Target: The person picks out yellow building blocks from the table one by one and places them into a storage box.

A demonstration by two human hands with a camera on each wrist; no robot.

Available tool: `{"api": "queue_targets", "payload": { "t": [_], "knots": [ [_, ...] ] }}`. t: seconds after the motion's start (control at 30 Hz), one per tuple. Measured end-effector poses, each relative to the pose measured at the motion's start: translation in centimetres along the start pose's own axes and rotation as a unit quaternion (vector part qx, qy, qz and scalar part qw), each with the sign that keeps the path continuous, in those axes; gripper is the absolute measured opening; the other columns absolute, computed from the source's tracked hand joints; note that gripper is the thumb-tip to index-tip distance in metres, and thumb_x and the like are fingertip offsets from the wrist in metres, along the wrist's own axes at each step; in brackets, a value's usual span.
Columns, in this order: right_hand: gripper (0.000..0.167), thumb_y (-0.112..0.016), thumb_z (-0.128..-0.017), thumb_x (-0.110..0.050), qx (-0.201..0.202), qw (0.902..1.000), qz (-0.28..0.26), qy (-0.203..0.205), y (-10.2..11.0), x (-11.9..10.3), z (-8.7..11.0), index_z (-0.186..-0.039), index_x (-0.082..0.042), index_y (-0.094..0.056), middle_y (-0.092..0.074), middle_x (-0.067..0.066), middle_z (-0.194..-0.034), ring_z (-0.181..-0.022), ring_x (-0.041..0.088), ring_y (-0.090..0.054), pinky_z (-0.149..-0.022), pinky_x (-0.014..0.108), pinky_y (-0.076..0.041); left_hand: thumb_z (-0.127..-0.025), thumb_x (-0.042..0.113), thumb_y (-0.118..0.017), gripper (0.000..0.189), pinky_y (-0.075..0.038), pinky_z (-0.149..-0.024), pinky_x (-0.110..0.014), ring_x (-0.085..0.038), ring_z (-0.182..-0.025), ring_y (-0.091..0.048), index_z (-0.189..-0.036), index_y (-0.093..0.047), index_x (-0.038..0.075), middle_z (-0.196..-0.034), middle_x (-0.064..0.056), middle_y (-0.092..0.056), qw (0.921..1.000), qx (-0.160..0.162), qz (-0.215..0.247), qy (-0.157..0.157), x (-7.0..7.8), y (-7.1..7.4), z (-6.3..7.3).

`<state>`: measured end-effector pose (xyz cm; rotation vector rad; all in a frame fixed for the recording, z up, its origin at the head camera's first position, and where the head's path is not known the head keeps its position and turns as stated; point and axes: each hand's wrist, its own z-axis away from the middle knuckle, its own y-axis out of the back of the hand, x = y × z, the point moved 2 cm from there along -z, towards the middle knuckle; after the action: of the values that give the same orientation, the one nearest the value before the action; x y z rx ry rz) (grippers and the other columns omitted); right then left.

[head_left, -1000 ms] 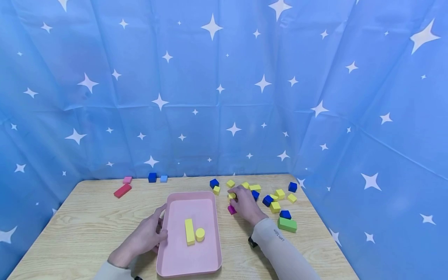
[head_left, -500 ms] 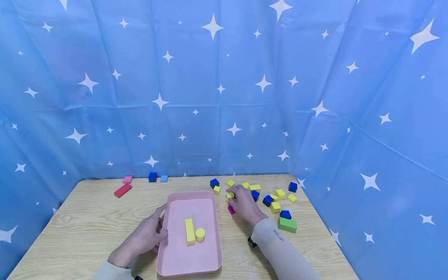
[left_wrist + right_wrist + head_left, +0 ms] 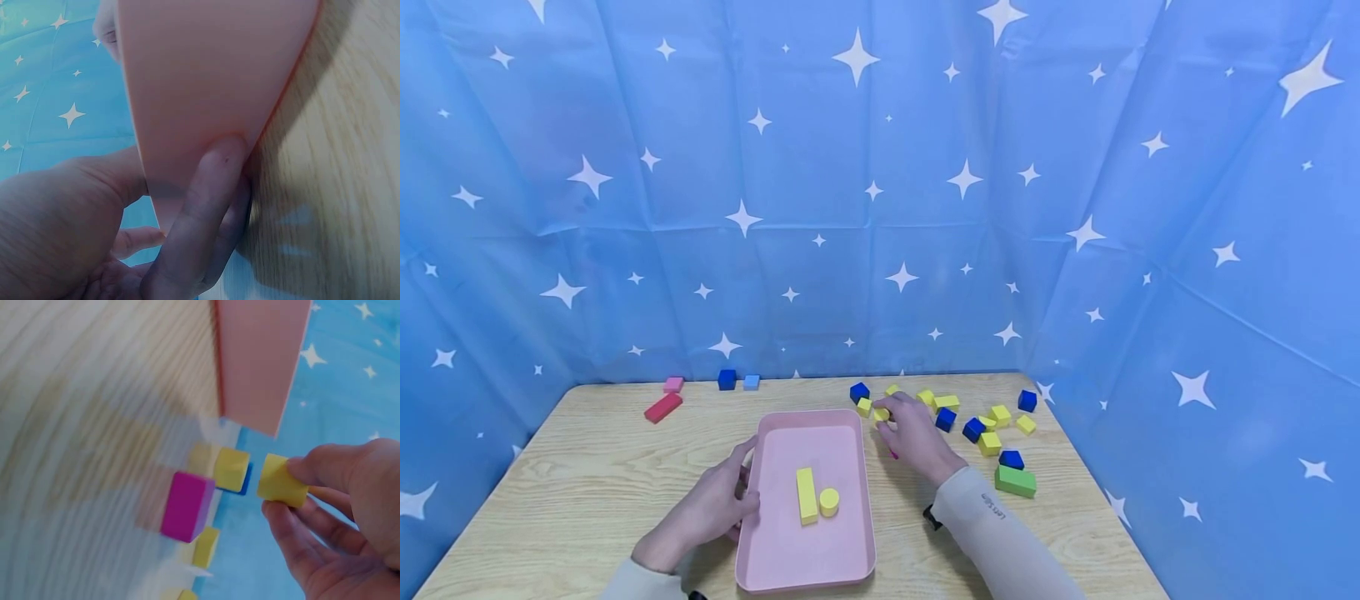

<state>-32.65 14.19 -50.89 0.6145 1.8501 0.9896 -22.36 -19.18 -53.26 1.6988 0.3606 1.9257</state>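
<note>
My left hand [image 3: 713,504] holds the pink tray [image 3: 808,560] by its left side. In the left wrist view, its thumb is over the rim and fingers [image 3: 215,181] press the outer wall. Inside the tray a long yellow block [image 3: 806,496] lies beside a yellow cylinder [image 3: 829,502]. To the right of the tray, my right hand [image 3: 917,437] pinches another yellow cylinder [image 3: 281,481] between thumb and fingertips. The right wrist view shows it raised off the table. A magenta block [image 3: 186,506] and a small yellow block [image 3: 231,469] sit close to that hand.
Several yellow and blue blocks, among them a yellow cube [image 3: 989,444], spread over the table's right side near a green block [image 3: 1016,482]. At the back left lie a red block [image 3: 663,408], a pink block [image 3: 673,385] and a dark blue block [image 3: 727,380].
My right hand has lifted the yellow cylinder and carried it a little left, toward the tray. The left hand and tray have stayed in place.
</note>
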Motion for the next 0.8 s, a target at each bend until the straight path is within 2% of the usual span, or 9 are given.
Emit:
{"api": "queue_targets", "payload": {
  "t": [0.3,0.5,0.67,0.8],
  "knots": [
    [0.031,-0.080,-0.109,-0.007,-0.006,0.9995,-0.009,0.031,0.2,-2.4,0.0,-0.140,-0.006,-0.081,-0.080,0.016,-0.137,-0.112,0.029,-0.083,-0.094,0.041,-0.075,-0.101,-0.003,-0.076,0.097,-0.070,-0.053,-0.039,-0.019,-0.074,-0.076,-0.184,-0.028,0.006,-0.119,-0.015,-0.072,1.0000,0.002,-0.003,0.005,0.1,0.0,0.0],
    [0.035,-0.081,-0.109,-0.008,-0.027,0.9989,-0.003,0.037,-0.1,-3.8,0.2,-0.144,-0.004,-0.079,-0.079,0.015,-0.137,-0.113,0.028,-0.082,-0.095,0.038,-0.075,-0.101,-0.003,-0.076,0.097,-0.070,-0.053,-0.040,-0.019,-0.074,-0.077,-0.184,-0.028,0.007,-0.120,-0.015,-0.072,0.9999,0.002,-0.003,0.010,0.2,0.0,0.0],
    [0.037,-0.081,-0.110,-0.010,-0.052,0.9978,0.001,0.041,-0.6,-4.6,0.3,-0.146,-0.004,-0.078,-0.078,0.014,-0.139,-0.116,0.026,-0.082,-0.095,0.033,-0.075,-0.100,-0.003,-0.076,0.097,-0.071,-0.054,-0.041,-0.019,-0.076,-0.077,-0.184,-0.028,0.007,-0.121,-0.015,-0.073,0.9999,0.002,-0.002,0.012,0.2,0.0,-0.1],
    [0.035,-0.080,-0.110,-0.010,-0.063,0.9964,0.007,0.056,-1.0,-5.0,0.5,-0.145,-0.003,-0.078,-0.079,0.013,-0.137,-0.110,0.020,-0.081,-0.089,0.024,-0.072,-0.100,-0.003,-0.076,0.097,-0.071,-0.054,-0.041,-0.019,-0.076,-0.077,-0.184,-0.028,0.008,-0.120,-0.015,-0.072,0.9999,0.002,-0.004,0.013,0.1,0.0,-0.1]
  ]
}}
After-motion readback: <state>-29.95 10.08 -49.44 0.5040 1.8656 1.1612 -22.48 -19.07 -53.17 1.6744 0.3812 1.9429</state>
